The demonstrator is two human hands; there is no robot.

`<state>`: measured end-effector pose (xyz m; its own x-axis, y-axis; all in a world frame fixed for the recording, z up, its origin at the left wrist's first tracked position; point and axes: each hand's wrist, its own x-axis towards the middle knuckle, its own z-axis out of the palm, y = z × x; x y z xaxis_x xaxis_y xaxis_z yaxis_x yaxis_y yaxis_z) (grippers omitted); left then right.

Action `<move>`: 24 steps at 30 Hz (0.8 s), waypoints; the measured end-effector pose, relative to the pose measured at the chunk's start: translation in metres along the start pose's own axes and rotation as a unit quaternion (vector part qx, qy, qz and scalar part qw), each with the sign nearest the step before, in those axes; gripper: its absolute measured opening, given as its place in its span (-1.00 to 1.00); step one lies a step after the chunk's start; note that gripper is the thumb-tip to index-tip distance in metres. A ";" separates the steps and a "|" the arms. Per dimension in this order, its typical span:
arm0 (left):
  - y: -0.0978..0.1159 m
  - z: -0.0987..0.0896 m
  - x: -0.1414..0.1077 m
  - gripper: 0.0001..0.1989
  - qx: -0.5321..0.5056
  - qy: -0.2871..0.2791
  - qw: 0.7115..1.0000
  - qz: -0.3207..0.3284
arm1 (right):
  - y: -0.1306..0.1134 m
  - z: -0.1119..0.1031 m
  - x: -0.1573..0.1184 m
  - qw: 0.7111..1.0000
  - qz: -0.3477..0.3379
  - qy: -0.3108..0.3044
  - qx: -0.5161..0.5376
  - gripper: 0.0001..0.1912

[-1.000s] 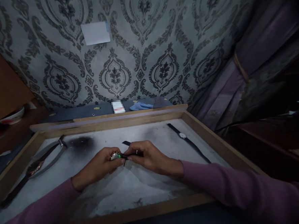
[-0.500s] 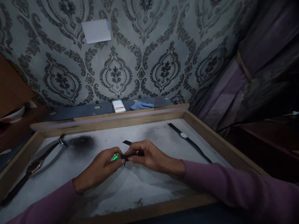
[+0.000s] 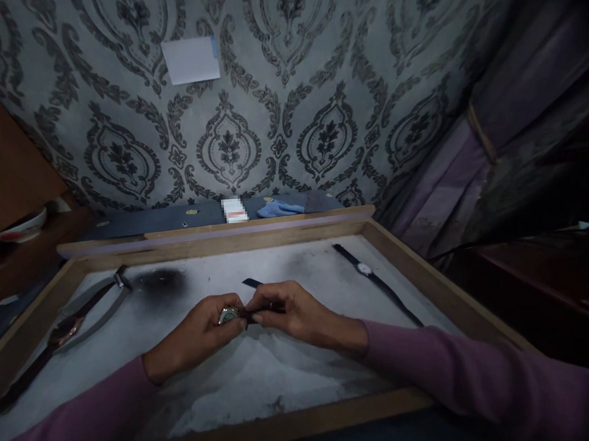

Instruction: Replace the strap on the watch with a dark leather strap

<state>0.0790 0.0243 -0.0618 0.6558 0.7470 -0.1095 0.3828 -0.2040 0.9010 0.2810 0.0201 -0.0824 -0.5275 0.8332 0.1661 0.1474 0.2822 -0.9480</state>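
Observation:
My left hand [image 3: 201, 332] grips a round wristwatch [image 3: 228, 315] with a pale greenish dial between thumb and fingers. Close against it, my right hand [image 3: 293, 310] pinches a dark watch strap [image 3: 248, 314] at the side of the case; the fingers hide most of that joint. A flat dark strip [image 3: 251, 283] sticks out behind my right fingers, and I cannot tell whether it belongs to the same strap. Both hands are over the white floor of a shallow wooden tray [image 3: 216, 240].
At the right in the tray lies a slim black-strapped watch [image 3: 364, 269]. A larger brown watch [image 3: 64, 331] with a grey band lies at the left. Behind the tray are a blue cloth [image 3: 280, 209] and a small white box [image 3: 234, 209], against a patterned wall.
The bright green glow on the watch dial has faded to a pale tone. Both hands keep their grip and have barely moved.

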 end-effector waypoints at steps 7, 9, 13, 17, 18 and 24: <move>-0.001 -0.001 -0.001 -0.82 0.014 -0.007 1.000 -0.009 | 0.004 -0.023 0.010 0.914 0.031 0.065 -0.399 -0.85; -0.001 -0.001 0.000 -0.83 0.018 -0.005 1.000 -0.003 | 0.005 -0.026 0.014 0.881 0.074 0.039 -0.465 -0.82; 0.001 -0.001 0.000 -0.84 0.028 -0.011 1.000 0.003 | 0.003 -0.024 0.021 0.871 0.103 0.008 -0.481 -0.91; 0.002 -0.002 -0.002 -0.83 0.040 -0.009 0.999 -0.003 | 0.001 -0.022 0.023 0.881 0.110 0.006 -0.461 -0.95; 0.002 -0.002 -0.003 -0.83 0.044 -0.007 0.999 -0.004 | 0.001 -0.022 0.023 0.883 0.111 0.007 -0.456 -0.96; -0.002 -0.004 -0.004 -0.84 0.046 -0.011 0.999 -0.015 | 0.008 -0.020 0.019 0.893 0.107 0.026 -0.436 -0.88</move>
<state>0.0734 0.0244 -0.0613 0.6562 0.7402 -0.1465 0.4607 -0.2393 0.8547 0.2890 0.0479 -0.0814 -0.3736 0.9267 0.0404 0.8473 0.3587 -0.3917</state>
